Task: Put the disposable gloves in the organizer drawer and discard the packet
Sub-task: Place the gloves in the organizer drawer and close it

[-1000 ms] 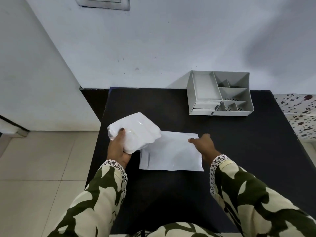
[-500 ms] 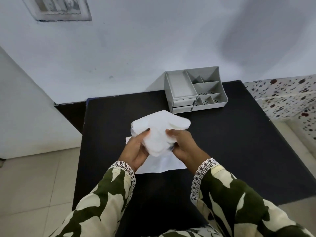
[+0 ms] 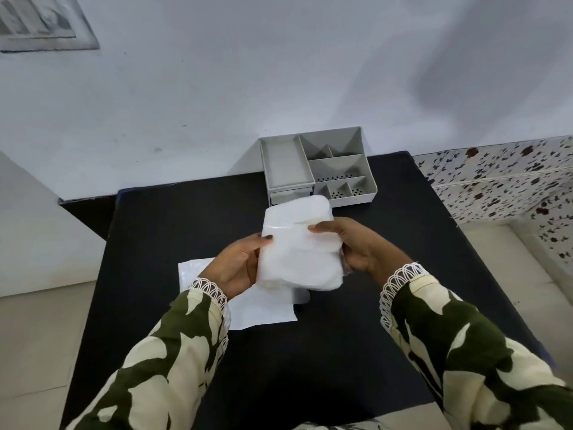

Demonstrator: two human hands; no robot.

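Note:
A soft white bundle of disposable gloves (image 3: 299,246) is held above the black table (image 3: 403,243). My left hand (image 3: 238,265) grips its left edge and my right hand (image 3: 356,243) grips its right edge, thumbs on top. A flat white packet (image 3: 263,308) lies on the table under my hands, partly hidden by them. The grey organizer (image 3: 319,169) stands at the table's far edge against the wall, with open compartments on top and a small drawer (image 3: 290,193) at its lower front left, partly hidden by the bundle.
A white wall (image 3: 279,72) runs behind the table. A floral patterned surface (image 3: 502,178) lies to the right. Pale floor tiles (image 3: 37,336) show on the left, beside a white block (image 3: 37,231).
My right hand left the flat packet and joined my left hand on the glove bundle. The bundle moved right and toward the organizer, and my view turned left.

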